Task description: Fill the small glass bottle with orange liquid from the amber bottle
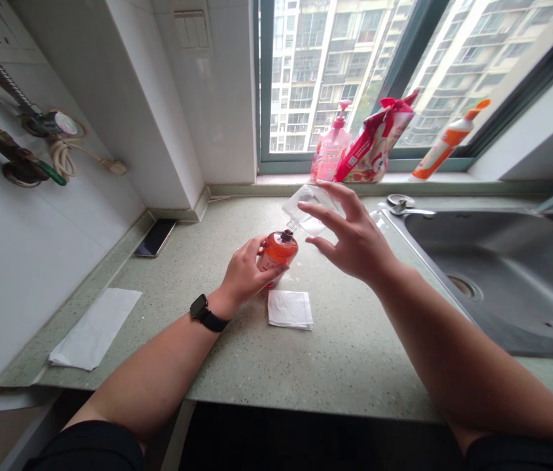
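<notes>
My left hand (pixel 243 269) is wrapped round an orange-red bottle (pixel 279 247) that has lettering on its front and a black piece at its mouth. This bottle stands on the counter, leaning slightly. In my right hand (pixel 357 239) is a clear plastic bottle (pixel 306 204), gripped between thumb and fingers. It is tipped with its neck down and to the left, just above the orange-red bottle's mouth. Whether the two mouths touch I cannot tell. A folded white tissue (pixel 290 309) lies just in front of the orange-red bottle.
On the speckled green counter (pixel 355 366) are a phone (pixel 155 237) and a folded white paper (pixel 97 329) at left. A steel sink (pixel 516 261) is at right. Along the windowsill stand a pink pump bottle (pixel 330 152), a red-white bag (pixel 379 144) and an orange-white bottle (pixel 443 147).
</notes>
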Available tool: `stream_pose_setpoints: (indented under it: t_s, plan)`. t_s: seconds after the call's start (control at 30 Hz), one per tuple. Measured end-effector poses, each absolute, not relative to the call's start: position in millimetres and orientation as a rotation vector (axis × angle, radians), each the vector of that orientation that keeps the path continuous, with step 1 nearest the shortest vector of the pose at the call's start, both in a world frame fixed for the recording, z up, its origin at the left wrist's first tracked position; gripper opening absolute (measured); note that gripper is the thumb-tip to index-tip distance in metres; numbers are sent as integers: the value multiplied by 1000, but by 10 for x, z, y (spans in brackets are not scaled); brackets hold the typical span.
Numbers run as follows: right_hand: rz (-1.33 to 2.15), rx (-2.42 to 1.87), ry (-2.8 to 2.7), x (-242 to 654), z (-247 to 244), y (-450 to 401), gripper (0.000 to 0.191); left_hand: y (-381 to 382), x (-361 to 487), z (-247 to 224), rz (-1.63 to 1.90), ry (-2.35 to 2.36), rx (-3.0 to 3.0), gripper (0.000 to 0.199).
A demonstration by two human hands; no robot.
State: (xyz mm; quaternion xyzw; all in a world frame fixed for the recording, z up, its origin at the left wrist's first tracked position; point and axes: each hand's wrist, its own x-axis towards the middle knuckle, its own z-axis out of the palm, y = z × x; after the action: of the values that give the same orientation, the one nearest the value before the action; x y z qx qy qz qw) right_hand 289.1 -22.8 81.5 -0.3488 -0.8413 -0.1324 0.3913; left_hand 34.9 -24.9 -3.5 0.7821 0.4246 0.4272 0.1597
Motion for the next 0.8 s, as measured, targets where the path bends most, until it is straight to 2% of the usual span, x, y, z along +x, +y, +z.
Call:
stream_pose_setpoints:
  t_s: [0.23,0.8]
  plan:
    - [-329,-916,-2154,2890,820,-235,88,-254,351,-29,1217,1215,2237,68]
    - [-359,-918,-2172,2882,805,-231,87,-258,358,-23,1216,1221,2236,69]
